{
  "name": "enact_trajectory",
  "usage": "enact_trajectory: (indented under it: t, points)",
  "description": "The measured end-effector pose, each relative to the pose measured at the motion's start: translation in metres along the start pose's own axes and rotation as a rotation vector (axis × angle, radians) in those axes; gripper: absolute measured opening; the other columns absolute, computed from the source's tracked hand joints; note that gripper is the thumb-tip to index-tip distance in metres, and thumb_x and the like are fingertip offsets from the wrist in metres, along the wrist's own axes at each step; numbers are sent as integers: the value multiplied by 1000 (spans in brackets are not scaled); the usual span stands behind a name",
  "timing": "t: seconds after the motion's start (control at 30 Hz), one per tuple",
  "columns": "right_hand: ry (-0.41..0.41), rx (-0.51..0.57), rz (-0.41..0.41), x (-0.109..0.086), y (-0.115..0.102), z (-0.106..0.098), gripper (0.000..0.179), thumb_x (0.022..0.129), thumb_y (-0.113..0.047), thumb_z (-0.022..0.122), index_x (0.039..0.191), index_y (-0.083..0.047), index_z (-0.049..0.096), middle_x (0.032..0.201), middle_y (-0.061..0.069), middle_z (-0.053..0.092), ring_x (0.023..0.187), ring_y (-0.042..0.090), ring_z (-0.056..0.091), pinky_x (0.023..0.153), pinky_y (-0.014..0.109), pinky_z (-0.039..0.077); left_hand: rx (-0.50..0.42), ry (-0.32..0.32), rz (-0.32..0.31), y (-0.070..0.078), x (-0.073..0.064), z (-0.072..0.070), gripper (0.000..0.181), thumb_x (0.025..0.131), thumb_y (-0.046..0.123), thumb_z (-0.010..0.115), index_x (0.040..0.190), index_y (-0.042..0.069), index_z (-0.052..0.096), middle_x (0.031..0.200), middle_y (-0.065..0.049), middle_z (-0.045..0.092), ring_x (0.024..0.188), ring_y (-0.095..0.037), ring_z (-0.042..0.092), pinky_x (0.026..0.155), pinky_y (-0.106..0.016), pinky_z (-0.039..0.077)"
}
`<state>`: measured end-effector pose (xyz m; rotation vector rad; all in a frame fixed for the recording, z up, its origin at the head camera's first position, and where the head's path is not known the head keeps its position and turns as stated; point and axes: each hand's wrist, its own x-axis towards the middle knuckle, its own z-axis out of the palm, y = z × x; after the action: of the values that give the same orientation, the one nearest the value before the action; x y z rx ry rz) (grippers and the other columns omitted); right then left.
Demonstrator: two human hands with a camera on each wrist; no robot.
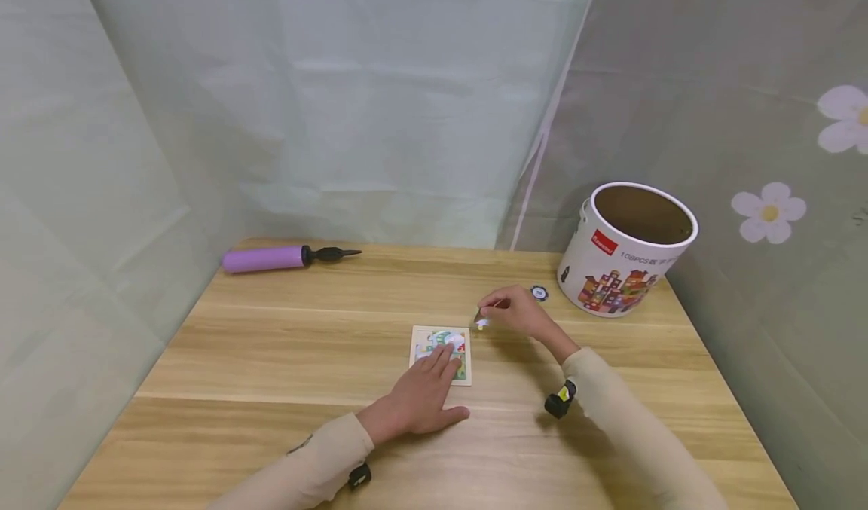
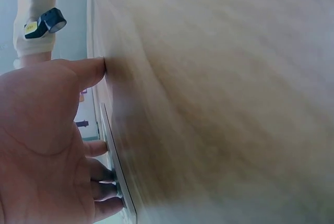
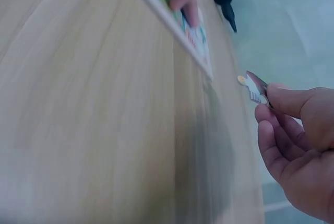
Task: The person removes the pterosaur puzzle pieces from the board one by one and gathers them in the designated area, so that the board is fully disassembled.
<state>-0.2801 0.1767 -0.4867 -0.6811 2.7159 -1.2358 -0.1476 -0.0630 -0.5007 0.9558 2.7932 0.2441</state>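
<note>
The wood-grain table (image 1: 271,352) gives the work a flat base, and the large bucket (image 1: 613,273) at its far right and the purple pump (image 1: 267,259) at its far left both stand well apart from the hands, so neither should get in the way.

The left hand (image 1: 426,395) has its fingers extended, their tips resting on the puzzle board, with the thumb spread out to the side. That is a sound brace, I'd judge — light pressure should be enough to stop the board sliding, though those fingers cover part of the picture and would do better nearer the edge.

The right hand (image 1: 522,313) pinches a small piece between thumb and fingers, the gap narrow. The puzzle board (image 1: 469,363) lies flat on the table under the left fingers; a round chip (image 1: 539,293) sits beyond the right hand, near the bucket.

The piece (image 3: 254,89), white with a yellow spot, is just beside the board's far right corner (the dark pointed part by the thumb may or may not belong to it). A thin thing like this probably handles best by its edges — lightly, without bending.
</note>
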Motion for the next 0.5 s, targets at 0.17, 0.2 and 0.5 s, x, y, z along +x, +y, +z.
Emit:
enact_trajectory:
  t: [0.17, 0.2, 0.5]
  points:
    - [-27, -6, 9, -12, 14, -12, 9, 95, -12, 73, 98, -10, 81, 93, 0, 78, 85, 12, 69, 77, 30, 56, 14, 6, -1, -1, 0, 3, 86, 99, 62, 51, 156, -1, 36, 166, -24, 24, 154, -36, 25, 122, -48, 29]
    - [-32, -6, 12, -14, 16, -13, 8, 95, -11, 73, 98, -10, 81, 93, 0, 78, 84, 11, 68, 75, 29, 55, 17, 5, -1, -1, 0, 4, 86, 99, 62, 51, 156, -1, 35, 166, -24, 24, 154, -36, 25, 122, -47, 29]
    - [-39, -49, 1, -26, 31, -20, 6, 92, -11, 77, 95, -10, 81, 95, 2, 78, 83, 8, 66, 73, 25, 54, 44, -8, -2, 0, 0, 3, 89, 100, 62, 48, 158, -2, 30, 167, -22, 22, 155, -34, 24, 123, -46, 29]
